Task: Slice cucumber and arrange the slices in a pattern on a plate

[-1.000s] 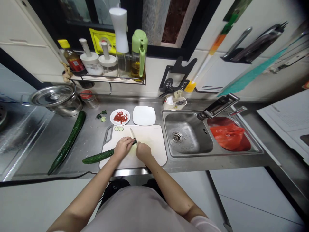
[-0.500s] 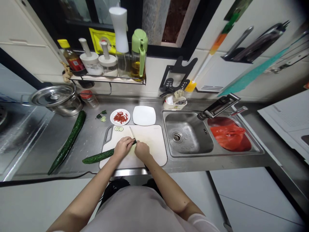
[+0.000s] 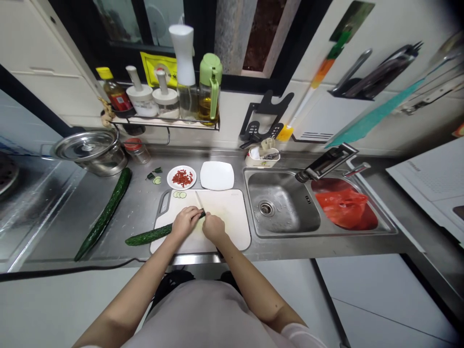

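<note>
A dark green cucumber [image 3: 149,235] lies slantwise across the white cutting board [image 3: 232,227], with its left end past the board's edge. My left hand [image 3: 185,222] is closed over its right part, leaving a short tip showing. My right hand [image 3: 213,228] is closed around a knife [image 3: 198,198], whose blade points up and away beside the cucumber's right end. Several pale cucumber slices [image 3: 179,195] lie at the board's top left. The knife handle is hidden in my fist.
Behind the board are a plate of red pieces [image 3: 189,170] and a white plate [image 3: 216,175]. Another cucumber [image 3: 105,215] and a lidded pot [image 3: 105,162] are at the left. The sink [image 3: 286,224] is at the right, a red bag [image 3: 342,208] in its second basin.
The whole view has shifted slightly, so the shelf and plates appear a little lower. My hands, the knife and the cucumber hold nearly the same places on the board.
</note>
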{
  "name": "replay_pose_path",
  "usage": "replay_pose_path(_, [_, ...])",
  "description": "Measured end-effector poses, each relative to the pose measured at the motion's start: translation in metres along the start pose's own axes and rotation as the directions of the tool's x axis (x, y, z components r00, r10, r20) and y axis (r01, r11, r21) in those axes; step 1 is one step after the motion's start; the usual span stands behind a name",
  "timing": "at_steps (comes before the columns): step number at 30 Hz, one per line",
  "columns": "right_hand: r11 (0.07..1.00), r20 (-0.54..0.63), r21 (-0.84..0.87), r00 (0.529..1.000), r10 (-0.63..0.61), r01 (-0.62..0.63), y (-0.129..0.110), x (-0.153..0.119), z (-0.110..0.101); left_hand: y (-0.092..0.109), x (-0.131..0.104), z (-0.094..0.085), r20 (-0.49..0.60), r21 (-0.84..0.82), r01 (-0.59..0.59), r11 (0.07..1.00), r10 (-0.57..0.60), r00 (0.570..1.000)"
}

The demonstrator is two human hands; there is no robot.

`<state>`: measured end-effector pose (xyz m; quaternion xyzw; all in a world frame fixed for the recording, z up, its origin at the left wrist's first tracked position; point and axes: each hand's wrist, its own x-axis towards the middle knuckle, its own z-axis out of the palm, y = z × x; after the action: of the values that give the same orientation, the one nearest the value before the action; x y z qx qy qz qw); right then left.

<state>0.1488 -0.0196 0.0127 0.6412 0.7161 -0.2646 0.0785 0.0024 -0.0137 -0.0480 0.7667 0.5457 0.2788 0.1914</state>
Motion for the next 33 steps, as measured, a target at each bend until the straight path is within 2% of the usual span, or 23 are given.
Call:
replay_pose_path(11, [0.999,0.046,-0.043,0.999,0.017,-0.015,0.010,-0.029,0.005,0.001,0.000,0.000,-0.003,-0.026,0.023,0.999,-0.023,1.000])
replay_pose_path(25, [0.998,0.064,-0.058,0.998,0.004,0.000,0.017,-0.038,0.007,0.006,0.001,-0.003,-0.018,-0.051,0.040,0.998,-0.041,0.999])
replay_pose_path(33, [0.999,0.046,-0.042,0.999,0.027,-0.025,0.013,-0.032,0.007,0.004,0.001,-0.001,-0.004,-0.060,0.034,0.998,-0.034,0.999])
